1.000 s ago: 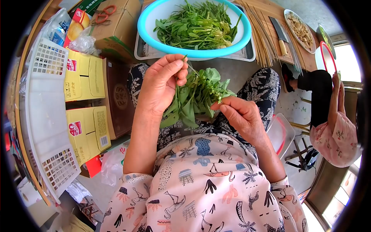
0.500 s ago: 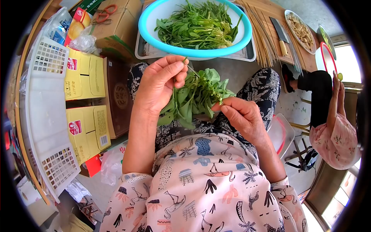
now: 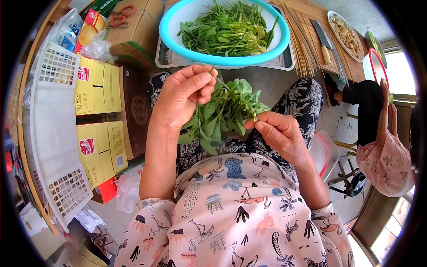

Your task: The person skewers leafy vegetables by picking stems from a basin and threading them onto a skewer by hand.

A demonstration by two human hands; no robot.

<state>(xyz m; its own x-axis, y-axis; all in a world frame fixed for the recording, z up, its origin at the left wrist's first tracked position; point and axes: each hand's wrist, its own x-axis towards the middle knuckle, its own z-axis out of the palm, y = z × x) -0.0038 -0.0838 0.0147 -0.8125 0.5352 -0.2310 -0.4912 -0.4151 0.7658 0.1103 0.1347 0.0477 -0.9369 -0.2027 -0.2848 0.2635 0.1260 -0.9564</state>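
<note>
- Left hand (image 3: 184, 92): clamped on a thin stick (image 3: 221, 82).
- Right hand (image 3: 279, 137): pinching greens (image 3: 218, 116) at right edge.
- Greens: shifted slightly left; hold apparently unaffected.

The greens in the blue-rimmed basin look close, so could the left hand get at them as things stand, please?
Probably yes: the left hand appears near the basin's rim, nothing visibly covers the greens, and the way looks free, though it may need to release the thin stem or stick it pinches.
</note>
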